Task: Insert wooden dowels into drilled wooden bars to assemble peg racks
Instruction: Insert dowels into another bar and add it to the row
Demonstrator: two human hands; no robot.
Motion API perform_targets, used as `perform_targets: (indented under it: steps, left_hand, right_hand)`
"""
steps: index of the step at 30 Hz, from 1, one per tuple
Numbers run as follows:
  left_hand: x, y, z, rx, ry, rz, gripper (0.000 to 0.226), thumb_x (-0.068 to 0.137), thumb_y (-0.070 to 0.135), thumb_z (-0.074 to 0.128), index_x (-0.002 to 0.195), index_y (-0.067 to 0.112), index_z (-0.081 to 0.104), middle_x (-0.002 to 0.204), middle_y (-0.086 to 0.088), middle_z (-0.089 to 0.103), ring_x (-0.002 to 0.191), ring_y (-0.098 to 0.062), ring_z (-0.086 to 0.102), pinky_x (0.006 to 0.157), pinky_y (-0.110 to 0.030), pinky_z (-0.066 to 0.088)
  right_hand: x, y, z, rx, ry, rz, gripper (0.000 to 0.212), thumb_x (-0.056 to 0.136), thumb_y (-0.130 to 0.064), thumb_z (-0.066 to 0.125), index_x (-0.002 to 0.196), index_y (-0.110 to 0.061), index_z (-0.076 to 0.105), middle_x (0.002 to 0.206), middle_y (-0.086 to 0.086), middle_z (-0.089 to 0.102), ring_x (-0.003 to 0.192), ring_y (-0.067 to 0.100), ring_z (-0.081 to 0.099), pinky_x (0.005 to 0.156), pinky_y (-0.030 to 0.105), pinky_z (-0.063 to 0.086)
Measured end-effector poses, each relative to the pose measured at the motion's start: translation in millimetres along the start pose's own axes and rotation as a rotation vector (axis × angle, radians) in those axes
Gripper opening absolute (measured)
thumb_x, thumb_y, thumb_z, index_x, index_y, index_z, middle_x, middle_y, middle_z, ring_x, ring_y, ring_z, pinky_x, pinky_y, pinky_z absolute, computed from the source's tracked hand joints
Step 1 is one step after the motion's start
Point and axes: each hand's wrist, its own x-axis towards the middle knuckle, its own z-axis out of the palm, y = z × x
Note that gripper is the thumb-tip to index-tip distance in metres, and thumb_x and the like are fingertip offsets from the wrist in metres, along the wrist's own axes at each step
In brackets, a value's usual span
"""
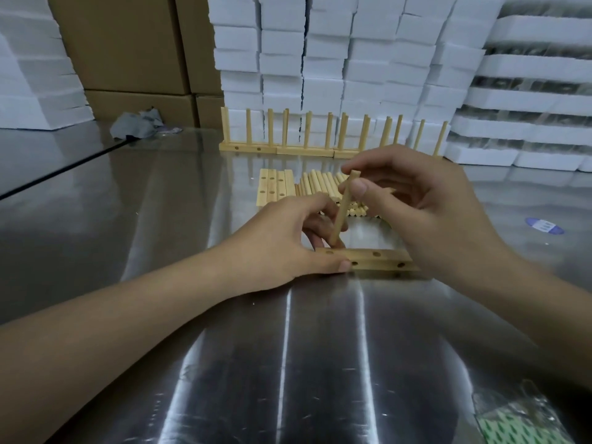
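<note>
- Table (320, 363): shiny metal, and everything here lies on it.
- Foam (336, 59): white blocks stacked high along the far edge; boxes (128, 43) of brown card stand to the left of them.
- Left arm: comes in from the lower left, with the forearm low over the table. The left hand (282, 238) is palm-down at the bar's left end. Its thumb presses the near face and its fingers curl behind the far side, so it grips the bar.
- Right arm: comes in from the right and is held higher. The right hand (426, 213) hangs above the bar, pinching the dowel near its top between thumb and forefinger. The other fingers are loosely bent.
- Racks (304, 150): finished ones stand in a row at the back, pegs upright, against the foam.
- Dowels (320, 184): a loose pile beyond the hands, with spare bars (275, 187) just to its left.
- Bar (378, 259): lies flat between the hands, with holes showing on its top and near faces.
- Dowel (342, 213): tilted, top leaning right. Its lower tip is by the leftmost top hole; I cannot tell whether it has entered.
- Sticker (544, 225): blue, far to the right.
</note>
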Motion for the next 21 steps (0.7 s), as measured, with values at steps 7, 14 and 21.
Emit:
perform_targets:
  steps: [7,14,21]
  left_hand:
    - [0.1,0.4,-13.3,0.021,-0.12,0.02,0.035,0.086,0.016,0.089,0.117,0.021,0.074,0.107,0.006,0.076,0.099,-0.01,0.07,0.074,-0.008,0.048]
    - [1.8,-1.9,-13.5,0.033,-0.102,0.014,0.031,0.085,0.018,0.089,0.113,0.023,0.077,0.094,0.009,0.074,0.086,-0.006,0.067,0.07,-0.011,0.047]
    - [2.0,-2.6,-14.5,0.011,-0.108,0.007,0.03,0.085,0.017,0.09,0.112,0.024,0.078,0.092,0.011,0.073,0.084,-0.006,0.067,0.069,-0.01,0.046]
  right_hand:
    - [-1.2,1.6,1.2,-0.004,-0.065,0.009,0.018,0.102,-0.016,0.07,0.119,-0.019,0.075,0.107,-0.008,0.077,0.105,0.017,0.074,0.085,0.028,0.059]
    - [-2.3,2.7,3.7,-0.011,-0.066,0.016,0.019,0.102,-0.015,0.069,0.119,-0.021,0.075,0.107,-0.008,0.078,0.106,0.016,0.075,0.086,0.035,0.061]
    - [0.2,3.2,-0.3,-0.02,-0.065,-0.016,0.013,0.1,-0.018,0.073,0.112,-0.023,0.076,0.102,-0.009,0.077,0.098,0.017,0.075,0.082,0.035,0.061]
